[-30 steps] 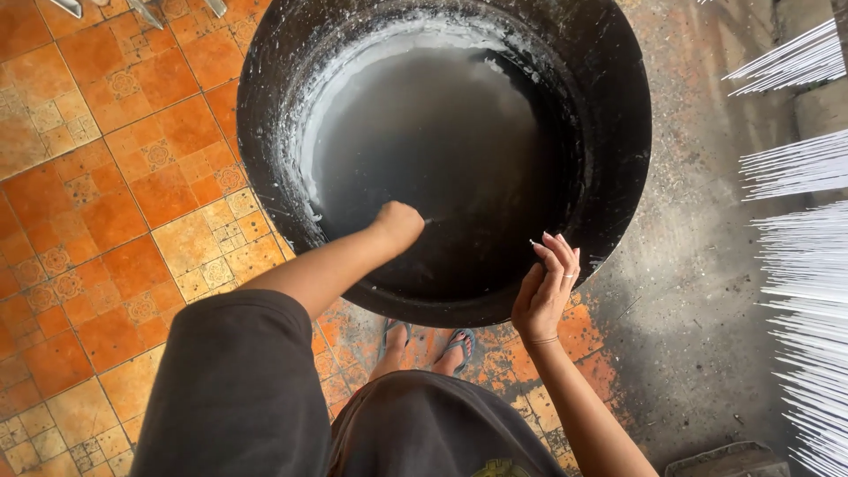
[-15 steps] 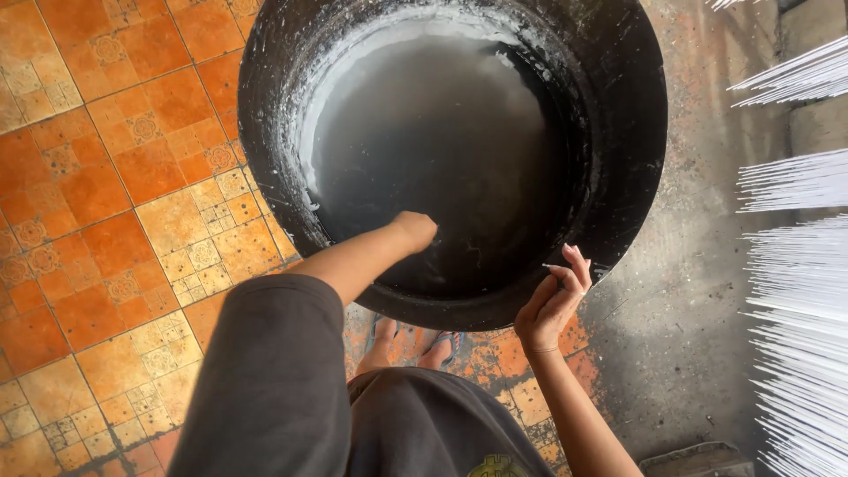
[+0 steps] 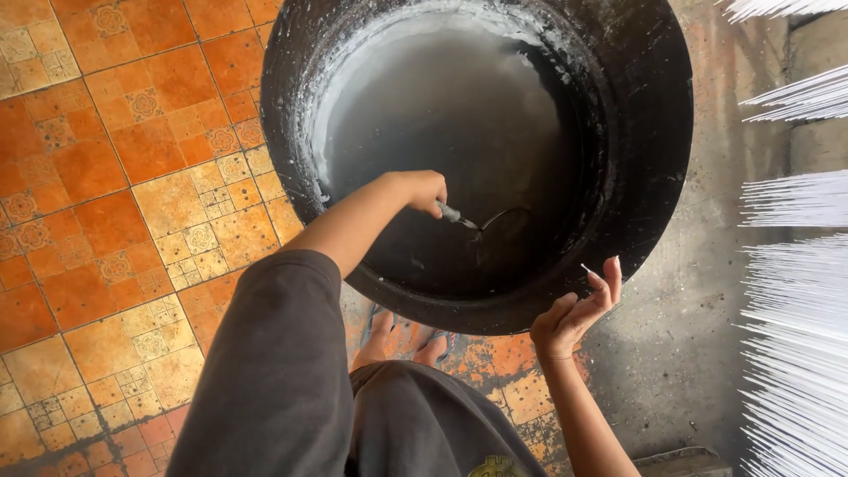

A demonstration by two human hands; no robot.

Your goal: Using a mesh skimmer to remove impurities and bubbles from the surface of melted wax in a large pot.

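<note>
Pointing rightward, down into basin: ladle

place: small craft workshop | signs: huge black vat of grey liquid | racks of white sticks | stained concrete and tiled floor

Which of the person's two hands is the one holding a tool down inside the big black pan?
The left hand: it grips a dark ladle over the grey liquid in the pan. The right hand is open by the pan's near edge, fingers spread.
</note>
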